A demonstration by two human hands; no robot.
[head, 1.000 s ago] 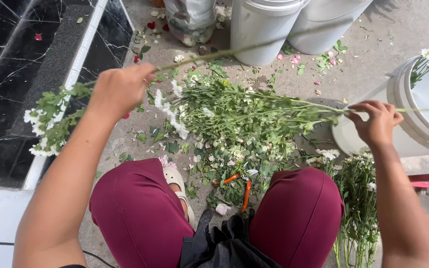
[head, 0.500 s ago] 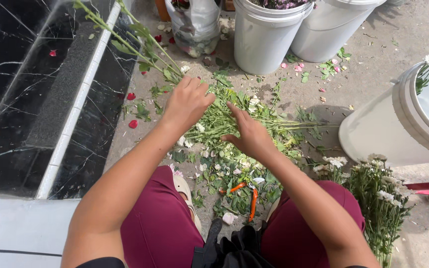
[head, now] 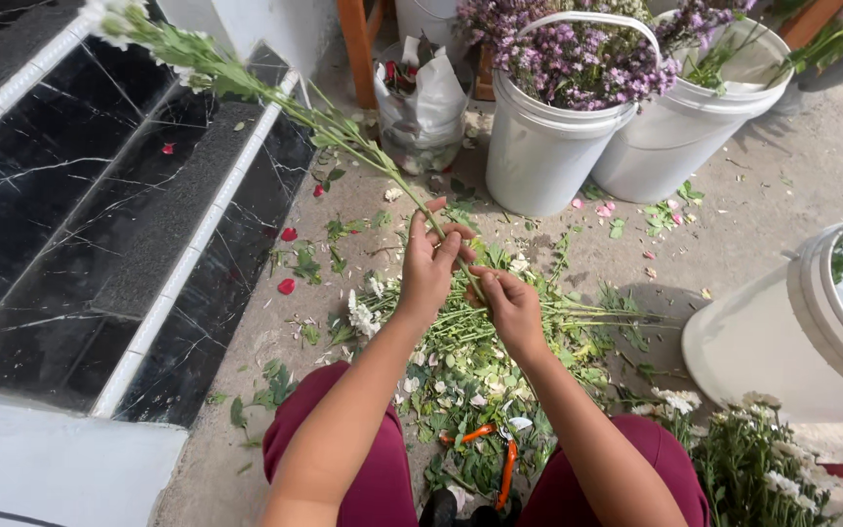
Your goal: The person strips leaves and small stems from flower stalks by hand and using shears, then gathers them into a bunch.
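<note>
Left hand (head: 431,262) is closed round a bundle of long green stems (head: 343,132), fingers wrapped, thumb up; right hand (head: 509,304) is pinched narrow on the lower part of the same stems, just below and touching the left. The stems run up and far left from the grip, out over the black marble steps (head: 80,224), white flower heads (head: 114,20) at the far tip. Risk 1, my read: the long overhang is top-heavy, so a loose left grip lets the stems swing or sag onto the step edge and bruise or snap the heads. Risk 2: a hard pull by the right hand down the stems could strip more than leaves or break a thin stem. Risk 3: orange-handled cutters (head: 505,466) lie in the trimmings pile (head: 480,361) near the knees, half buried, easy to grab blind. Outward: white bucket of purple flowers (head: 548,127) far centre, a second white bucket (head: 685,137) right of it, a large white bucket (head: 792,332) at right, a white-flower bunch (head: 753,459) near right, red petals (head: 287,285) on the concrete.
</note>
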